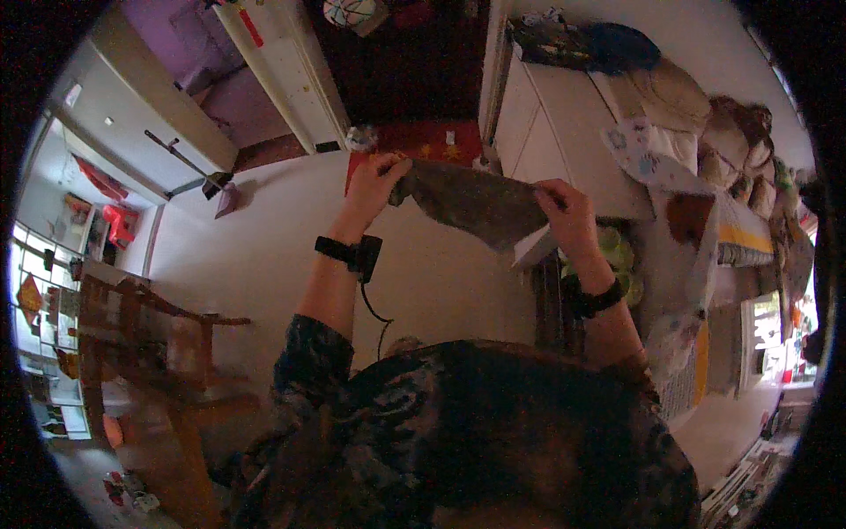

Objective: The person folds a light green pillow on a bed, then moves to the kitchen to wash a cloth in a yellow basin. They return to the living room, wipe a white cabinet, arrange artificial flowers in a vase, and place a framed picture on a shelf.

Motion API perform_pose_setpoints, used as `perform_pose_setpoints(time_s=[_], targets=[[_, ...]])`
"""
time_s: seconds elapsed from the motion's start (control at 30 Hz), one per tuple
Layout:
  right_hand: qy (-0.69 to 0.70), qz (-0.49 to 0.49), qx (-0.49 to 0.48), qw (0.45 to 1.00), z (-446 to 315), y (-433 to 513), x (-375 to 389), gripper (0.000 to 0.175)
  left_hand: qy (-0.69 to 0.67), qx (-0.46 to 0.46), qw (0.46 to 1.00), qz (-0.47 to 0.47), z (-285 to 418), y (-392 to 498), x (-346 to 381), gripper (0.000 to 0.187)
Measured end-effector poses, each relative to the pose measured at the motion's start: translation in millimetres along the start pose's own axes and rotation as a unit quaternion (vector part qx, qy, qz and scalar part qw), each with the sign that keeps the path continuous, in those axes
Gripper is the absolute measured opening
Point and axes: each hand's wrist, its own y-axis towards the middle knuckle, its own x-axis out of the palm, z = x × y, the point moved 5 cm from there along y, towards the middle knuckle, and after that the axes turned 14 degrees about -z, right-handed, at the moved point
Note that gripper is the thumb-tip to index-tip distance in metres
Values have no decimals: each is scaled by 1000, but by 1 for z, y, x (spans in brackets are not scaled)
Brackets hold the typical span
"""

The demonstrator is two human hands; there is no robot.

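Observation:
A dark grey-green piece of cloth (479,198) hangs stretched between my two hands, its lower edge sagging. My left hand (378,185) pinches its left upper corner between thumb and fingers. At the other end, my right hand (570,210) grips the right upper part in the same way. Both arms reach forward, away from my body. A black strap with a box-shaped device (360,254) sits on my left wrist, and a black cable runs down from it. Another black strap (595,299) circles my right wrist. Whether the cloth is a garment I cannot tell.
A pale floor (264,264) lies below, with a red mat (436,142) at a dark doorway. Left are a broom (215,185), a dustpan (227,200) and wooden furniture (178,330). Right stands a white cabinet (542,125), with bags and cushions (667,92) piled beyond.

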Motion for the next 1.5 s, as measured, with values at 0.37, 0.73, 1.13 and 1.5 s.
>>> perform_pose_setpoints(time_s=[0.37, 0.73, 1.13, 1.5], targets=[[61, -20, -51, 997, 10, 249, 56, 18, 51, 198, 973, -111, -22, 233, 15, 49], [346, 61, 38, 936, 125, 493, -81, 27, 23, 79, 981, -177, -58, 443, -34, 22], [225, 209, -95, 947, 230, 835, -364, 82, 27, -10, 990, -141, -55, 610, -48, 27], [220, 335, -69, 914, 272, 913, -396, 49, -114, -87, 987, -77, -87, 663, -61, 19]])
